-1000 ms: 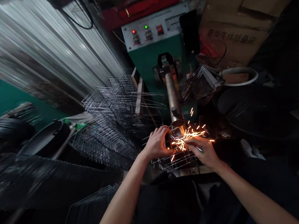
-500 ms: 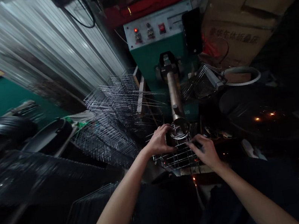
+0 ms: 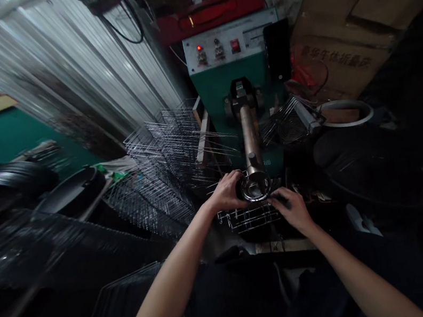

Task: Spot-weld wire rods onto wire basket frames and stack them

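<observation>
Bright metal ring (image 3: 258, 199), below frame centre: opening faces camera, wide axis left-right; left hand (image 3: 227, 193) clamps it; right hand (image 3: 293, 209), grip indeterminable.

Both arms (image 3: 181, 269) stretched forward; left hand (image 3: 226, 194) cupped, right hand (image 3: 293, 208) curled.

Metal ring (image 3: 258, 199): shiny, round, open middle, bright near edge. Looks like more than one loop; exact count unclear. Sits between the two hands: left hand (image 3: 227, 193) curves round its left side, right hand (image 3: 293, 208) fingertips at its near right edge. Far edge partly hidden.

Wire grid (image 3: 249, 218): thin bright crossed rods, roughly flat, just below the grip, nearer the body. Right end hidden by right hand. Ring-to-grid contact: can't tell.
</observation>
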`<state>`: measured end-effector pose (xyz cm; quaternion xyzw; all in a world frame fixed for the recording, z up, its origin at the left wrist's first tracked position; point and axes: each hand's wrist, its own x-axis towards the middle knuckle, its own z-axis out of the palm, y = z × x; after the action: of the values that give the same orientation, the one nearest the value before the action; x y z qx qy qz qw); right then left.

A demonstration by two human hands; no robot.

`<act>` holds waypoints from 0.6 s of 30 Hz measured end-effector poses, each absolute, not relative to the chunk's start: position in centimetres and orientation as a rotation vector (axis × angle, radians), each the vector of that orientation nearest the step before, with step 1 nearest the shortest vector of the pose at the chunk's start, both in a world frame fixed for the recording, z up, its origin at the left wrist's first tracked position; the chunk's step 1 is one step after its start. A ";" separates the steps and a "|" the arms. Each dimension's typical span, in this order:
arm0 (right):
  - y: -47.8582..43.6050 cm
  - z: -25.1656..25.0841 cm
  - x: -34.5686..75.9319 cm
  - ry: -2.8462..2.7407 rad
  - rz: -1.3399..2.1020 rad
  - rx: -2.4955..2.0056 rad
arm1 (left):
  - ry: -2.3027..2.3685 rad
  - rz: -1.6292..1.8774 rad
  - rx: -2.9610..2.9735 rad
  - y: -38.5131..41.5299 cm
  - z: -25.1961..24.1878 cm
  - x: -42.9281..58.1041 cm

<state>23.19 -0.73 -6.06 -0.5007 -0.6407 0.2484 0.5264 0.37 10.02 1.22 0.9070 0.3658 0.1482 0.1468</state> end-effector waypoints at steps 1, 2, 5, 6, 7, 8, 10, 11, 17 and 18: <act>-0.7 -6.0 23.2 -1.533 0.596 -1.205 | 1.058 0.417 2.617 10.1 1.2 0.4; -0.6 -6.0 23.2 -1.537 0.596 -1.212 | 1.063 0.409 2.623 10.1 1.1 0.4; -0.2 -5.9 23.3 -1.551 0.611 -1.227 | 1.078 0.414 2.633 10.0 0.7 0.8; -0.1 -5.9 23.3 -1.546 0.627 -1.236 | 1.082 0.423 2.631 10.0 0.6 0.9; -0.1 -5.9 23.4 -1.540 0.643 -1.247 | 1.086 0.432 2.625 9.9 0.6 1.0; -0.1 -6.0 23.6 -1.532 0.666 -1.260 | 1.090 0.439 2.613 9.8 0.6 1.0; -0.5 -6.3 24.4 -1.508 0.742 -1.272 | 1.094 0.458 2.574 9.6 0.7 0.1; -1.0 -6.5 25.1 -1.498 0.796 -1.273 | 1.102 0.480 2.544 9.4 0.6 -0.7; -6.4 -8.2 29.5 -1.174 1.301 -1.331 | 1.210 0.680 1.875 6.7 -5.4 -8.8; -7.3 -8.5 29.7 -1.094 1.349 -1.346 | 1.183 0.664 1.715 6.2 -7.1 -9.6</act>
<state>29.65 -7.29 -8.50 -0.5455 -0.4433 0.5469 0.4547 -9.61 6.16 -7.06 0.6965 0.4805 0.2699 0.4595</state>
